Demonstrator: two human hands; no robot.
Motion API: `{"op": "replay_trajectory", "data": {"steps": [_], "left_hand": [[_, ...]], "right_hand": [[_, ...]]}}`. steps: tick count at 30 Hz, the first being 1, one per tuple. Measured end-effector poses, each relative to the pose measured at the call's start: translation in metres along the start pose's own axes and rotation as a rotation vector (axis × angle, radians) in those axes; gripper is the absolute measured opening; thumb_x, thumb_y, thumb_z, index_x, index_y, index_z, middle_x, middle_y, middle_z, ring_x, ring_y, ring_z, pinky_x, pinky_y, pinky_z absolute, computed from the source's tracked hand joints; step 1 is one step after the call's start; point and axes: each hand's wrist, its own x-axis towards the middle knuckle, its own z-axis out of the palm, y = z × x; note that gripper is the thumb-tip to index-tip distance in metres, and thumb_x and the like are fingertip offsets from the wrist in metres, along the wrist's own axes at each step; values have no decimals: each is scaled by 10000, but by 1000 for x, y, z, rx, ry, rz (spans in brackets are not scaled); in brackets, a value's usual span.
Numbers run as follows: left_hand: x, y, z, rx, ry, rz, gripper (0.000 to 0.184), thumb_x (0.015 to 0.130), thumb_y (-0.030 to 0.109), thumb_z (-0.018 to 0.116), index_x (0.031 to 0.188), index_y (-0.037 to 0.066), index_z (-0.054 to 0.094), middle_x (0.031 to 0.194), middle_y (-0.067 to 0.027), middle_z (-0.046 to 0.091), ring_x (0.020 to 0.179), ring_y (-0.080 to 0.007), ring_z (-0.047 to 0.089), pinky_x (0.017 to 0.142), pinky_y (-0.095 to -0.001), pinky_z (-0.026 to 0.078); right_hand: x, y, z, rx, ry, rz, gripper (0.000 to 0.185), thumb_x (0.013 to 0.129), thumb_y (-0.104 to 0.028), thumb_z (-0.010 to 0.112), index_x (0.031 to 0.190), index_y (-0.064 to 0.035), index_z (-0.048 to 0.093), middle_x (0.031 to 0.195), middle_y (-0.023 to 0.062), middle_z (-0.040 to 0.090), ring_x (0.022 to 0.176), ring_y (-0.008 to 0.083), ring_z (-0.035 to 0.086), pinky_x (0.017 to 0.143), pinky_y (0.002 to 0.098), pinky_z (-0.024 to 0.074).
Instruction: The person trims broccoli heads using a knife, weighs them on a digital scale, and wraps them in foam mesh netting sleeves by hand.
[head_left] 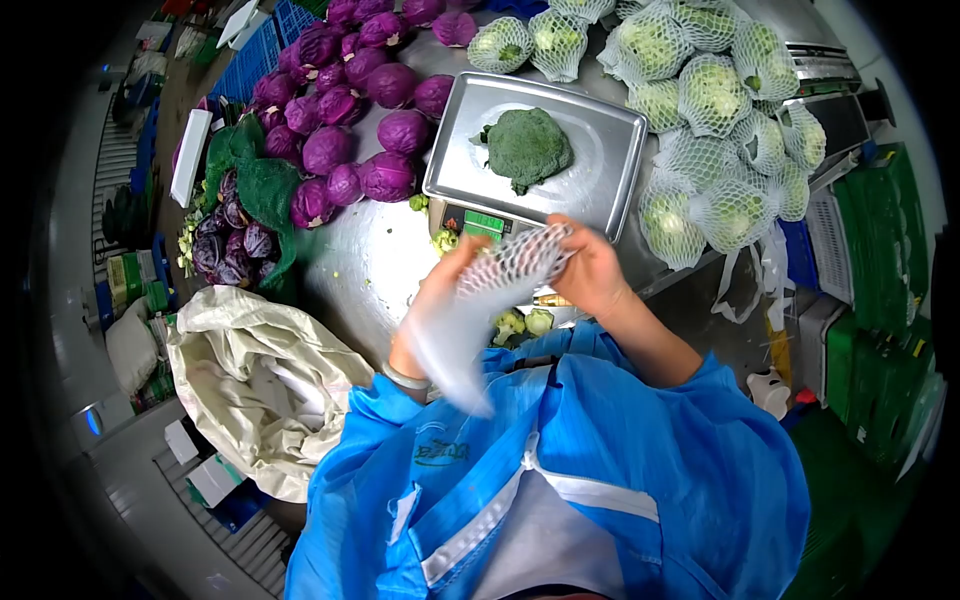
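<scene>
Between my two hands a white foam net sleeve [515, 268] is stretched out, its lower end smeared by motion. My left hand [437, 295] is closed around the sleeve's left part, and my right hand [588, 272] pinches its upper right end. Just beyond them a head of broccoli [528, 148] lies on a shiny metal tray [462, 160]. The tray sits on a scale whose green display [484, 224] shows partly behind the sleeve. Trimmed green stem pieces [510, 325] lie below my hands.
Purple cabbages [327, 150] are heaped on the metal table [355, 250] at left, beside a green mesh bag [270, 190] of darker ones. Netted pale green heads [712, 95] pile up at right. A cream sack [215, 350] stands open at lower left. Green crates [885, 230] stack at far right.
</scene>
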Motion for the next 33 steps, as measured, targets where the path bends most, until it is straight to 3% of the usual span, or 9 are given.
{"op": "replay_trajectory", "data": {"steps": [4,9,12,15,19,23,24,28,33], "left_hand": [[0,-11,-17,461,-80,-237,334,915,104,617,1229,7,555,1139,-80,642,1001,-137,612,912,-289,483],[43,32,-4,-130,-61,158,268,945,198,577,1150,26,571,1048,-103,657,982,-221,643,893,-370,520],[76,33,-3,661,167,336,277,774,-6,711,1021,44,595,888,-32,651,783,-148,632,690,-272,504],[110,33,-6,1367,788,724,336,742,119,718,1038,11,600,861,-58,663,776,-193,628,676,-322,472],[153,26,-62,624,620,69,480,919,365,505,1228,2,557,1114,-110,653,900,-218,638,772,-328,496],[125,30,-60,226,334,139,540,993,458,365,1320,45,483,1216,-129,598,1054,-234,612,941,-394,500],[110,30,-55,490,179,236,533,1000,451,341,1330,54,470,1229,-120,590,1087,-243,594,967,-411,479],[46,26,1,-333,-272,-2,683,954,576,320,1335,27,460,1236,-177,581,1113,-303,586,1015,-442,450],[27,-12,2,-114,126,58,546,972,438,344,1164,-12,587,1072,-154,667,903,-281,666,880,-402,529]], "right_hand": [[4,-24,-21,-168,52,76,145,900,-114,464,1020,-68,530,894,70,645,826,179,639,779,331,533],[3,-34,-24,-443,33,92,541,871,-145,671,1338,12,449,1177,113,612,960,158,630,878,295,512],[31,-73,-15,-1564,209,-349,452,777,-131,736,1183,-47,556,1002,137,680,938,277,657,825,350,502],[77,-102,-30,-1662,396,-869,374,797,-154,677,1141,-63,565,962,212,664,926,385,637,778,399,501],[160,-108,-111,-1891,361,-591,319,833,-263,608,1044,-24,627,958,222,661,896,406,627,791,464,488],[79,-66,3,-1803,367,-948,258,818,-239,603,920,-7,652,867,200,639,839,400,625,767,469,499],[57,-56,28,-1825,291,-861,241,815,-229,598,889,-5,649,862,191,636,819,391,628,752,464,502],[13,-17,54,-1773,13,-674,237,822,-227,603,805,5,645,766,131,651,707,314,650,641,422,492],[-18,-33,48,-657,205,-58,236,881,-227,652,816,-1,676,811,67,672,663,103,627,603,242,496]]}}
